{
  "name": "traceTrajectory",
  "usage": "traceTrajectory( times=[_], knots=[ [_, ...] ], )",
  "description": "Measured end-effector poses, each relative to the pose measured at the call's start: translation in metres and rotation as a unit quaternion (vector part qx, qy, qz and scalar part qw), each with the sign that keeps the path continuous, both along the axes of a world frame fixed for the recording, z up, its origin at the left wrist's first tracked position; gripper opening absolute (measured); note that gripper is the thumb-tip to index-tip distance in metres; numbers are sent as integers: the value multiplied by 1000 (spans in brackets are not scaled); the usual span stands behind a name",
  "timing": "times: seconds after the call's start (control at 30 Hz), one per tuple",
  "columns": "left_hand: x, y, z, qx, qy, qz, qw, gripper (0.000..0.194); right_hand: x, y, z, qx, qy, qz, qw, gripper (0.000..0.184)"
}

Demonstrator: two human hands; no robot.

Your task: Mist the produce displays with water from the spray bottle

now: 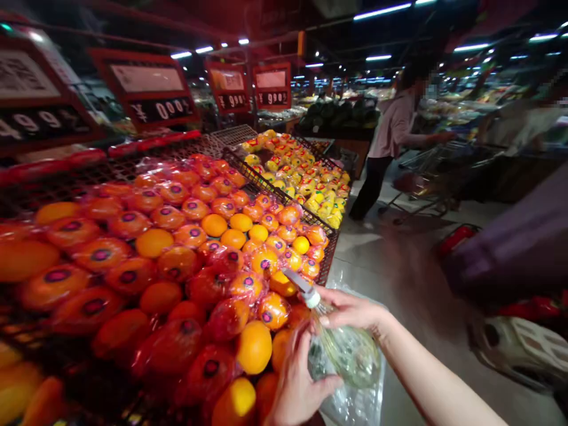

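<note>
My right hand reaches in from the right, its fingers closed around the gathered neck of a clear plastic bag. Something rounded and pale green shows through the plastic, its kind unclear. Above the fingers, a whitish band circles the neck and a flat grey end sticks out. My left hand is close against the bag's left side, thumb and fingers apart, the bag showing between them. Just beyond both hands lie oranges, many in clear wrap with round dark stickers.
A black crate edge bounds the orange display. Yellow wrapped fruit lies behind it, and price signs stand at the back left. On the right, a person stands by a shopping cart on the grey floor.
</note>
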State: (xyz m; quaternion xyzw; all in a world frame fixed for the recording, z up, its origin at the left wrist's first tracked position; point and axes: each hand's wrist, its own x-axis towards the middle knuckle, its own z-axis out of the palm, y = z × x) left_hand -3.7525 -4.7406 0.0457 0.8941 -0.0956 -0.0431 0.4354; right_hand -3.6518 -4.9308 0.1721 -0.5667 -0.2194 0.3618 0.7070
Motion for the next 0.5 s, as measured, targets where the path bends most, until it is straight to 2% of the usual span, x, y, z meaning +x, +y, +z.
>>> traceTrajectory(
  times=[0.03, 0.1, 0.2, 0.3, 0.37, 0.43, 0.5],
  knots=[
    [-1, 4, -9, 67, -43, -23, 997, 83, -8, -5, -8, 2, 9, -4, 1000, 56],
    [-1, 6, -22, 173, -162, -60, 970, 67, -21, -10, -22, 5, 28, -30, 999, 52],
    [2, -1, -25, 244, -300, -52, 921, 53, -30, -13, -36, 12, 43, -114, 992, 45],
    [5, -14, -17, 290, -349, -28, 890, 46, -32, -23, -40, 26, 42, -205, 978, 41],
    [6, -19, -13, 335, -360, -35, 870, 48, -38, -38, -41, 36, 45, -237, 970, 37],
    [8, -19, -13, 375, -367, -37, 851, 50, -49, -58, -43, 46, 57, -225, 972, 38],
    [10, -19, -16, 401, -380, -26, 834, 50, -64, -82, -49, 50, 70, -180, 980, 44]
  ],
)
